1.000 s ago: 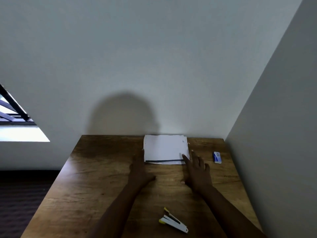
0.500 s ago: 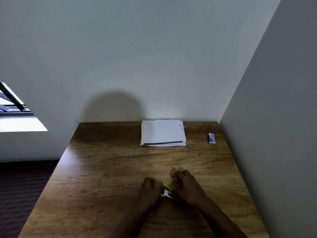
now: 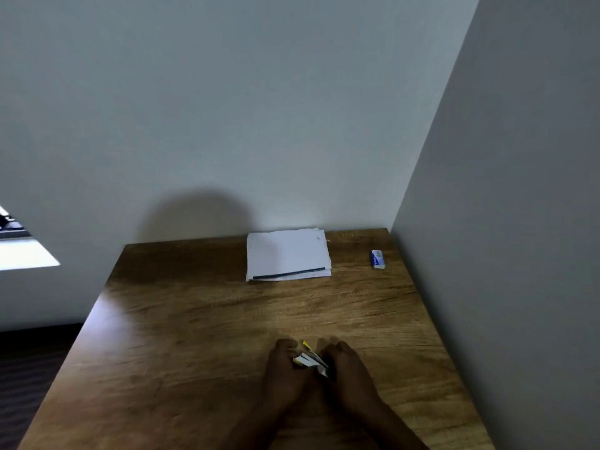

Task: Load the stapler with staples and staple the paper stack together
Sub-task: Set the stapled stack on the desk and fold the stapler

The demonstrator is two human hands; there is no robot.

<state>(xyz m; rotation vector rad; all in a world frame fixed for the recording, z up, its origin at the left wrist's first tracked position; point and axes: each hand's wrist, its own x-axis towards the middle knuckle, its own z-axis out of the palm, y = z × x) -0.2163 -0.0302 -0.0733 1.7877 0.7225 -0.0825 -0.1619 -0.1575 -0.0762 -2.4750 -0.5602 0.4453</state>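
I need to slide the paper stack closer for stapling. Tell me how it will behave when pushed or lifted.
The paper stack looks loose: its near edges are uneven, so pushing may fan the sheets. Lifted by one edge it would probably droop. It lies flat on the wooden table, so it should slide rather than tip.

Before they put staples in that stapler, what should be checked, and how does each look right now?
1. Stapler held by both hands: ok, left hand and right hand grip it.
2. Stapler opened for loading: cannot tell, blurred.
3. Staple box within reach: not ok, at the table's far right, untouched.
4. Paper stack ready: ok, lying flat at the far edge.
5. Table space between hands and paper: ok.
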